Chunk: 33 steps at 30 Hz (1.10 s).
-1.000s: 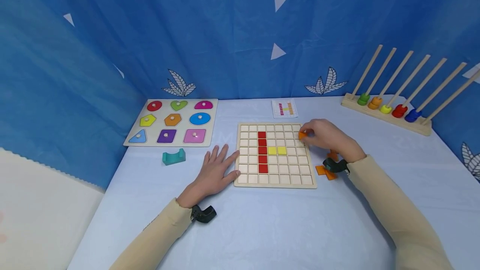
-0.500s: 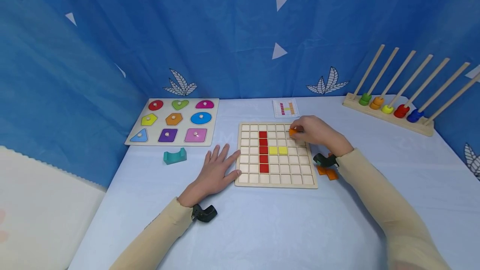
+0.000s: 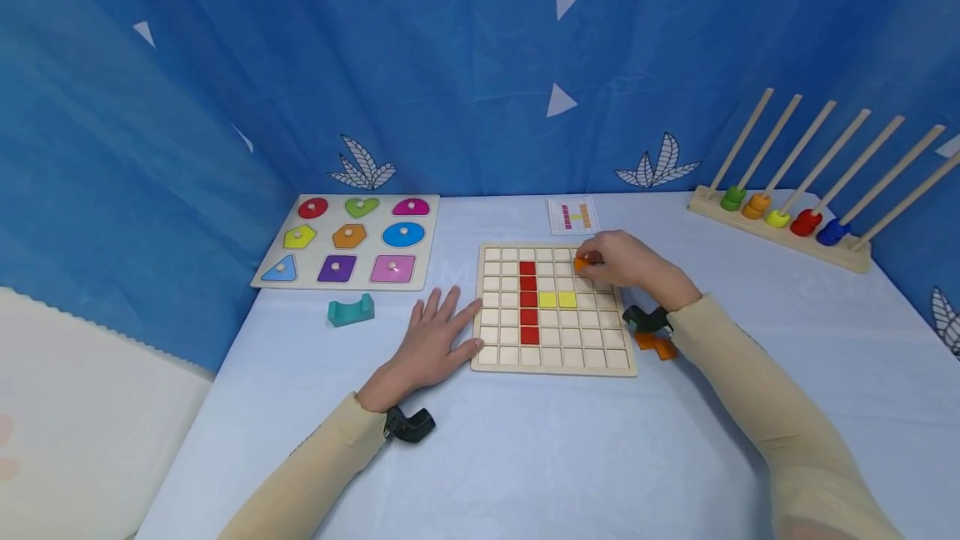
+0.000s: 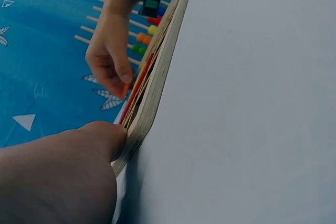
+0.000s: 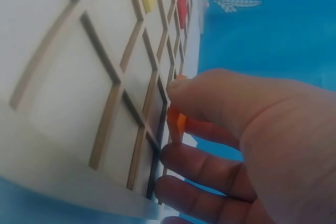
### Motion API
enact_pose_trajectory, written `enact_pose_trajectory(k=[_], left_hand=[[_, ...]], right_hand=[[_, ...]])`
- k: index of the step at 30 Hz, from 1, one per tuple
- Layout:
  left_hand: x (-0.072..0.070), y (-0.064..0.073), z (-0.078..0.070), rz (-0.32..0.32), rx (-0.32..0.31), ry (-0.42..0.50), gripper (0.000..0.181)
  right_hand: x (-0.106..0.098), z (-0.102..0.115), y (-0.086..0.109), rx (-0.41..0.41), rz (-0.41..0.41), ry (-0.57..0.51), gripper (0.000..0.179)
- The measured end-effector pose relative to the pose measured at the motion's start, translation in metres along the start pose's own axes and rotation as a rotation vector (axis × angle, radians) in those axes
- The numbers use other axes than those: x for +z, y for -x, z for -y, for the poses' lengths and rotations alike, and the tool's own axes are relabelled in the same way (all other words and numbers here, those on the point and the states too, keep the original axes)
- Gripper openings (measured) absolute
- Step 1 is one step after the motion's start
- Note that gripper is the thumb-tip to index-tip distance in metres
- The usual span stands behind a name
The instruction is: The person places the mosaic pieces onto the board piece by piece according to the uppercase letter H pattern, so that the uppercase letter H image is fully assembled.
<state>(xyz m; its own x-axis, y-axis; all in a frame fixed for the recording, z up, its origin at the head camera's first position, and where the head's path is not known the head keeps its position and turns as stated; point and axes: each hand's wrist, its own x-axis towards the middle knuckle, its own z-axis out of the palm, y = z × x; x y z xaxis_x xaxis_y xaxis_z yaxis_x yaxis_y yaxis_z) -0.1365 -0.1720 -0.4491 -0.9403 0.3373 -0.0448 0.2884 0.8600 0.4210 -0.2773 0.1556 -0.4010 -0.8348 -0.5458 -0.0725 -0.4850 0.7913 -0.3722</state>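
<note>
A wooden grid board (image 3: 551, 355) lies on the table, with a column of red square tiles (image 3: 528, 299) and two yellow tiles (image 3: 557, 300) set in its cells. My right hand (image 3: 626, 259) pinches an orange square tile (image 5: 177, 121) between thumb and fingers, over the upper right cells. The tile stands tilted, partly hidden by the fingers; whether it touches the board I cannot tell. My left hand (image 3: 429, 346) lies with fingers spread at the board's left edge, its fingertip and thumb touching the rim. More orange tiles (image 3: 656, 346) lie right of the board, partly behind the right wrist.
Behind the board lies a small pattern card (image 3: 573, 215). At the back left is a shape puzzle board (image 3: 352, 283) with knobbed pieces, and a teal curved block (image 3: 351, 311) before it. A wooden peg rack (image 3: 780, 233) with coloured beads stands at the back right.
My right hand has moved left with the orange tile, from the board's right edge to over the cells. The left hand stays at the board's left edge.
</note>
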Motion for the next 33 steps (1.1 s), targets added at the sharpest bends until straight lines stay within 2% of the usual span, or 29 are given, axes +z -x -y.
enact_pose_trajectory(k=[33], left_hand=[[-0.0007, -0.0006, -0.0010, 0.000, -0.005, -0.004, 0.067]], right_hand=[[0.0062, -0.0010, -0.0013, 0.010, 0.000, 0.026, 0.028]])
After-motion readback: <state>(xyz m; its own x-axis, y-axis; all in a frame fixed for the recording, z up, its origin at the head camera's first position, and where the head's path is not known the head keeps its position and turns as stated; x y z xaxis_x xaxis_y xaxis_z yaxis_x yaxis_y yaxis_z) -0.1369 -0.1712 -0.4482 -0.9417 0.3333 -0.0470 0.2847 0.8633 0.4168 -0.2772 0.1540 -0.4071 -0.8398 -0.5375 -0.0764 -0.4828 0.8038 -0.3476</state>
